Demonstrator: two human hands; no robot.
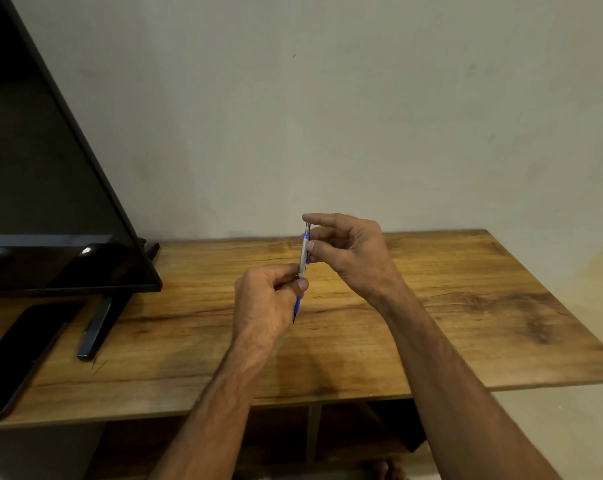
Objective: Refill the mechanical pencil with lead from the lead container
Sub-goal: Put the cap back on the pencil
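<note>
I hold a mechanical pencil [303, 252] nearly upright above the wooden table [431, 306]; its barrel is silver with blue bands and a blue lower grip. My left hand [267, 301] is closed around the lower part, and the blue tip pokes out below the fist. My right hand [348, 249] pinches the upper end, with the forefinger on top of the cap and the thumb against the barrel near the clip. No lead container shows in the head view.
A black television [43, 168] on a stand with a dark foot [97, 329] fills the left side. A dark phone [19, 358] lies flat at the table's front left. The table's front edge and a shelf below it run under my forearms.
</note>
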